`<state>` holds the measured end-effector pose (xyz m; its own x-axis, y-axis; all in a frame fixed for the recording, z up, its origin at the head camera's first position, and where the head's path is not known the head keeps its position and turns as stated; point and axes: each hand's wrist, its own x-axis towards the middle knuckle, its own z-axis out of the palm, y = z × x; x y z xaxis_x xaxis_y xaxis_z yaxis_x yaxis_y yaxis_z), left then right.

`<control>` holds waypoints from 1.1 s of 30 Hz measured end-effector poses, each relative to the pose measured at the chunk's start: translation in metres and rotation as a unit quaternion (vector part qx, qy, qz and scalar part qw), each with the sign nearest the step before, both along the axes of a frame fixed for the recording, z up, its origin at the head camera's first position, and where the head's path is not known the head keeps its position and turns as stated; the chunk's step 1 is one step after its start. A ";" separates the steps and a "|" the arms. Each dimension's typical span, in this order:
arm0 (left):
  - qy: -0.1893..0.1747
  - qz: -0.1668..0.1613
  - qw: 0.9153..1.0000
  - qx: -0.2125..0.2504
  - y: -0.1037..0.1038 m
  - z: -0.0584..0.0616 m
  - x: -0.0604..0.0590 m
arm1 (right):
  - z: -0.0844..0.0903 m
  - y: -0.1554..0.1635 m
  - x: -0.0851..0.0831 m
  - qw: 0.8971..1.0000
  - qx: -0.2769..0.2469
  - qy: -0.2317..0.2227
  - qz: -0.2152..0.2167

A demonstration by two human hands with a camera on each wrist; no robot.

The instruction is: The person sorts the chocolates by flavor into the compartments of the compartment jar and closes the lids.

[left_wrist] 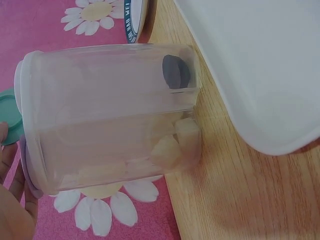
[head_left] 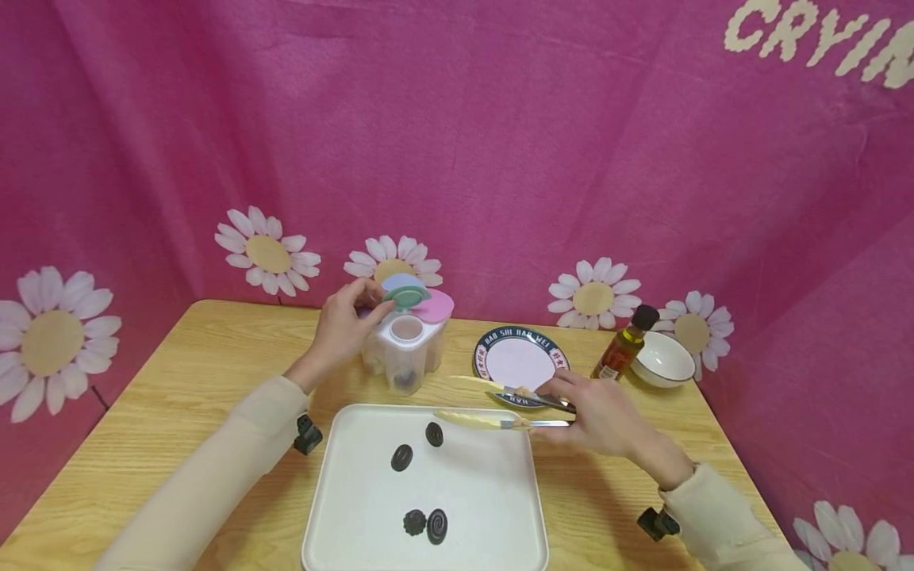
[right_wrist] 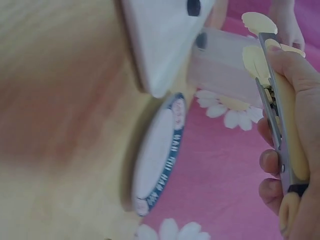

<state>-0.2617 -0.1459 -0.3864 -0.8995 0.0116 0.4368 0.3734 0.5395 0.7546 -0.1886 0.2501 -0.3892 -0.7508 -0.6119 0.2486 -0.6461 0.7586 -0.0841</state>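
Note:
In the head view my left hand [head_left: 343,323] pinches the raised green flap lid [head_left: 409,297] of a clear compartmented container [head_left: 430,349]. Below the flap shows a round opening [head_left: 406,327]. Through the wall, the left wrist view shows one dark chocolate [left_wrist: 175,72] in one compartment and pale chunks [left_wrist: 170,147] in another. My right hand [head_left: 600,412] grips metal tongs [right_wrist: 280,125] with cream-coloured tips, which are spread apart over the far edge of a white tray [head_left: 493,500]. Several dark chocolates [head_left: 437,526] lie on this tray; nothing shows between the tong tips.
Behind the tongs lies a blue-rimmed plate [head_left: 516,361], partly covered by them. A dark-capped bottle [head_left: 621,353] stands beside a white bowl [head_left: 666,361] at the right. A pink flowered cloth [head_left: 485,174] hangs along the back of the wooden table [head_left: 178,396].

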 end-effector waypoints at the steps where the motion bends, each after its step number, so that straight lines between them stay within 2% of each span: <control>1: 0.001 0.000 1.000 0.001 0.000 0.000 0.000 | -0.004 0.000 0.001 1.000 0.001 -0.003 0.001; 8: 0.001 0.004 1.000 0.001 -0.001 -0.001 -0.001 | -0.030 0.001 0.005 1.000 0.001 -0.017 0.020; 15: 0.005 0.002 1.000 0.003 -0.001 -0.001 -0.001 | -0.048 0.000 0.009 0.999 0.001 -0.022 0.023; 33: 0.008 -0.001 1.000 0.003 -0.001 -0.001 0.000 | -0.058 -0.010 0.008 0.997 -0.015 -0.073 0.033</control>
<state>-0.2622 -0.1468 -0.3876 -0.8927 0.0118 0.4505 0.3865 0.5342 0.7518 -0.1803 0.2406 -0.4475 -0.7394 -0.6545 0.1581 -0.6730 0.7113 -0.2029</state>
